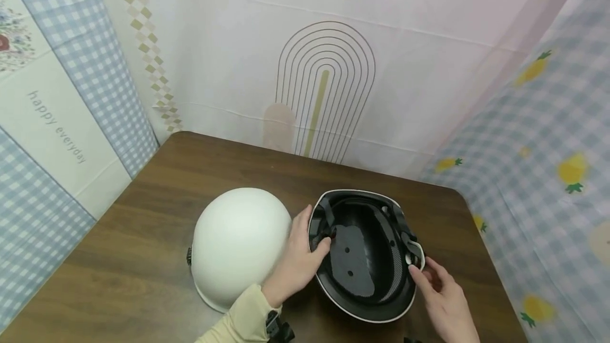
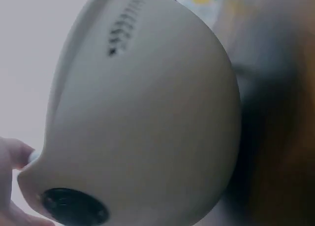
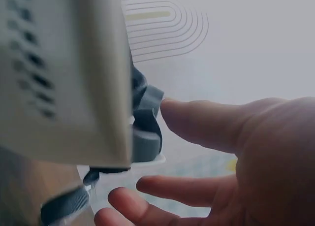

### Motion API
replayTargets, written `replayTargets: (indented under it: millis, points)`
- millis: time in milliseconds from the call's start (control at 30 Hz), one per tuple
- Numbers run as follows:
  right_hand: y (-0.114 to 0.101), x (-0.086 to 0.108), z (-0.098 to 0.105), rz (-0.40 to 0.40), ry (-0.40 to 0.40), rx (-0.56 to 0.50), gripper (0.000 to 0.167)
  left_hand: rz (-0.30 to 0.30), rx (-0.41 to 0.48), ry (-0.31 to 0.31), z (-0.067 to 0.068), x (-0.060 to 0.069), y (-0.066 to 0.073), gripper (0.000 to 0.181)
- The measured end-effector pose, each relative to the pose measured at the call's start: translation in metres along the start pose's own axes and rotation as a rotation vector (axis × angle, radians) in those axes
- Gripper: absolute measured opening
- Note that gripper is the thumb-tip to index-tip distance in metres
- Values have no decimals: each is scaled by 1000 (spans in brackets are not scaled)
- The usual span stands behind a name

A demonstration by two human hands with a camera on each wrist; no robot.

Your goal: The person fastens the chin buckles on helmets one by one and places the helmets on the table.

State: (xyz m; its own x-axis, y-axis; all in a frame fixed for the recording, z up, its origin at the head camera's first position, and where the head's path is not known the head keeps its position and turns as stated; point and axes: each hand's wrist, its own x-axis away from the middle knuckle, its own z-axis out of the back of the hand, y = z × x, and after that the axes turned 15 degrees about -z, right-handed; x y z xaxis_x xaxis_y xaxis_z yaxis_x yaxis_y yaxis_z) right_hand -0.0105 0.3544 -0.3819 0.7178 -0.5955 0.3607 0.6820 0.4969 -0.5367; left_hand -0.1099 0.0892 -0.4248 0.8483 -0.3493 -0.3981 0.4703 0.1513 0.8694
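An upturned white-shelled helmet [image 1: 357, 250] shows its black padded inside in the head view. Over its left rim my left hand [image 1: 297, 263] grips it, thumb on the inner side and fingers outside. My right hand [image 1: 443, 295] is at the right rim, thumb close to the dark chin strap [image 3: 147, 113], fingers spread apart in the right wrist view. Whether the thumb touches the strap I cannot tell. The shell [image 2: 147, 113] fills the left wrist view, with a vent and a black round fitting [image 2: 74, 206]. A second white helmet [image 1: 240, 242] sits dome up, left of my left hand.
Both helmets are on a brown wooden table [image 1: 143, 258]. A printed white cloth [image 1: 229, 68] hangs behind its far edge. Blue checked cloths hang at the left and right sides.
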Motion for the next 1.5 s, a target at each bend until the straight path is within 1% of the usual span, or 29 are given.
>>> replayTargets:
  millis: [67, 133, 200, 233, 267, 300, 367, 467, 567, 667, 767, 900, 1033, 1100, 1167, 1233, 1267, 1300, 1367, 1400, 1433, 1500]
  points:
    - [1, 0, 0, 14, 7, 3, 78, -122, -146, 16, -1, -3, 4, 65]
    - [0, -1, 0, 19, 6, 15, 78, -258, -324, 18, -2, -8, 6, 54]
    - [-1, -2, 1, 27, -4, 27, 78, -363, -496, 7, -3, -12, 9, 41]
    - [-1, -2, 0, 28, -8, 34, 78, -398, -571, -9, -4, -13, 10, 36]
    - [-2, -3, 0, 28, -11, 43, 77, -422, -631, -30, -4, -14, 11, 33]
    - [-2, -3, 0, 25, -15, 49, 77, -431, -683, -51, -5, -15, 12, 31]
    - [-2, -4, 0, 27, -26, 47, 77, -426, -746, -84, -5, -15, 14, 30]
    - [-1, -6, -1, 17, -34, 45, 76, -411, -802, -115, -6, -15, 16, 34]
    - [1, -7, -2, 18, -37, 41, 73, -410, -835, -149, -6, -15, 18, 37]
    - [3, -7, -3, 17, -35, 37, 71, -412, -826, -209, -6, -13, 19, 39]
    - [4, -7, -5, 22, -31, 24, 68, -407, -784, -248, -7, -12, 20, 39]
    - [6, -7, -7, 19, -54, -15, 68, -400, -741, -245, -7, -11, 20, 38]
    - [4, -13, -9, -6, -122, -79, 70, -387, -726, -238, -8, -12, 19, 38]
    - [3, -17, -10, -15, -175, -139, 67, -372, -729, -249, -8, -14, 19, 38]
    - [3, -20, -11, -21, -242, -227, 67, -354, -727, -272, -8, -17, 20, 37]
    - [5, -24, -14, -38, -320, -313, 73, -329, -714, -300, -7, -19, 20, 33]
    - [6, -26, -15, -47, -364, -357, 76, -314, -690, -314, -7, -20, 21, 32]
    - [9, -28, -17, -61, -399, -403, 80, -298, -657, -326, -6, -21, 21, 32]
    - [14, -31, -20, -69, -472, -488, 87, -262, -563, -341, -5, -22, 20, 38]
    - [17, -33, -22, -51, -513, -541, 82, -243, -508, -344, -5, -22, 20, 42]
    - [21, -35, -24, -13, -563, -609, 74, -222, -446, -346, -4, -22, 19, 46]
    - [26, -41, -29, 86, -696, -807, 61, -192, -330, -346, -3, -23, 17, 52]
